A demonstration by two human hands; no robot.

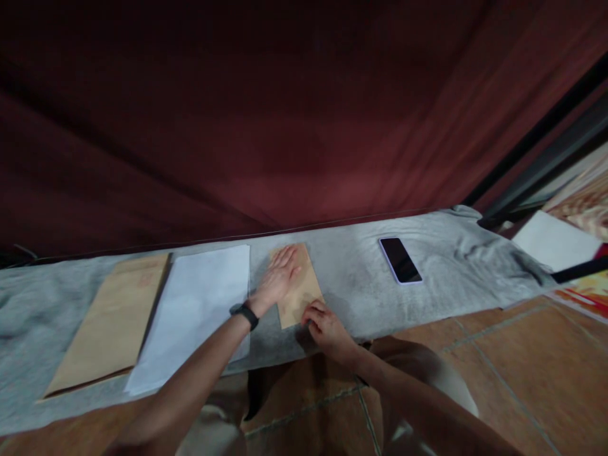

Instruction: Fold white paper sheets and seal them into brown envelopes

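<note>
On the grey fabric cloth (pixel 349 285) we find a rectangular brown paper piece (pixel 306 285). The left hand (pixel 278 280) lies flat upon it; the right hand (pixel 329 327) curls at its near-right edge, grip indeterminable. We judge the step as flattening; the next move calls for steady left-palm pressure.

A plain tan paper piece (pixel 305 278) lies flat, toward six o'clock from the view's centre; oblong in outline; its long edges slant roughly from eleven o'clock to five; partly covered.
</note>
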